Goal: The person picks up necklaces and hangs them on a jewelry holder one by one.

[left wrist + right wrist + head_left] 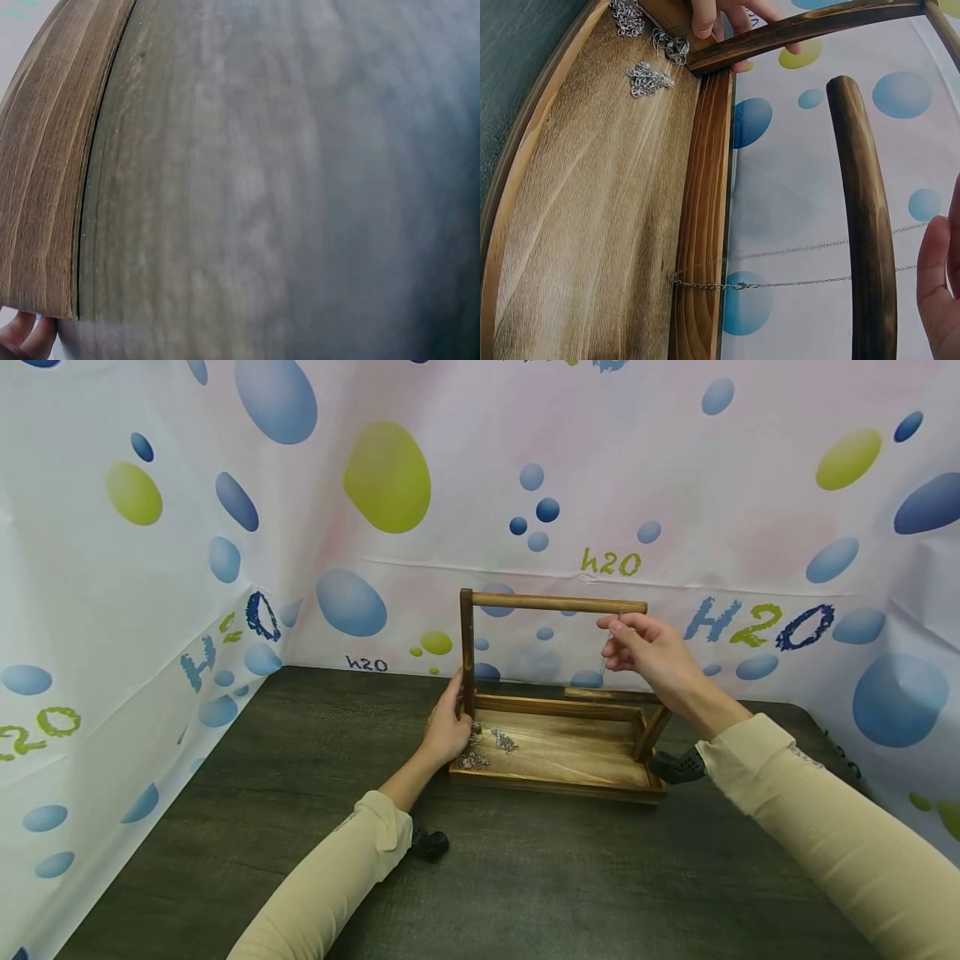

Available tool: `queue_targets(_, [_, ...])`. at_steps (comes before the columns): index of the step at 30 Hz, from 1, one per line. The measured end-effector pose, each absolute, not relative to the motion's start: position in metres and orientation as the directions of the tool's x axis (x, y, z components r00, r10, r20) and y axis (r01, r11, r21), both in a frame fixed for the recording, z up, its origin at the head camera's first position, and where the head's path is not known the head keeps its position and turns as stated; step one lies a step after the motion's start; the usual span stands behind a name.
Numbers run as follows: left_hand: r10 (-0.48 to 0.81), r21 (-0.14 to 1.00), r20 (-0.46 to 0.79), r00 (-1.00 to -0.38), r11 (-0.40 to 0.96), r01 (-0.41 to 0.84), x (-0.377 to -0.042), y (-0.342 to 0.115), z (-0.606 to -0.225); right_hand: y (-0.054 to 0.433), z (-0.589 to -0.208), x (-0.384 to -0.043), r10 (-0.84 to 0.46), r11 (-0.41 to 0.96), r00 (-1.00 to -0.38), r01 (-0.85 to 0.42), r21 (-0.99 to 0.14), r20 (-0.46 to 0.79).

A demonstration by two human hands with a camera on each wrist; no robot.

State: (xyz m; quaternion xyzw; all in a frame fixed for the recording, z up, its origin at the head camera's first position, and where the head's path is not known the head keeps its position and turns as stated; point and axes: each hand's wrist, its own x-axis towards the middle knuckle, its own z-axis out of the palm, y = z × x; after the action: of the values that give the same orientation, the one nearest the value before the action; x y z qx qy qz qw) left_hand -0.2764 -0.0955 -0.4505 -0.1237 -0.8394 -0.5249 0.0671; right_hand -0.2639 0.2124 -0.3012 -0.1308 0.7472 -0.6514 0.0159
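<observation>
A wooden jewellery stand (555, 603) has a shallow tray (585, 756) at its base, a high crossbar and a shorter lower bar (862, 202). My left hand (446, 731) grips the stand's left end by the upright post; its fingertips (37, 339) show at the wood's edge in the left wrist view. Up by the right end of the high crossbar, my right hand (645, 647) pinches a thin silver chain necklace (802, 283). The chain hangs past the lower bar towards the tray. Small heaps of silver chains (646, 79) lie at the tray's left end.
The stand rests on a dark wood-grain table (315, 727). Behind and to the left hangs a white sheet (465, 435) with blue and green spots. Black wrist devices (430, 845) sit below both sleeves.
</observation>
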Motion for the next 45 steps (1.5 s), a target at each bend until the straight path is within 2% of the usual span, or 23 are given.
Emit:
queue_targets(21, [0.13, 0.87, 0.247, -0.96, 0.408, 0.279, -0.276, -0.095, -0.449, 0.187, -0.308, -0.271, -0.265, 0.085, -0.948, -0.207, -0.975, 0.178])
queue_targets(45, [0.132, 0.857, 0.249, -0.96, 0.432, 0.281, -0.279, -0.096, -0.451, 0.154, -0.315, -0.279, -0.291, 0.127, -0.949, -0.164, -0.978, 0.121])
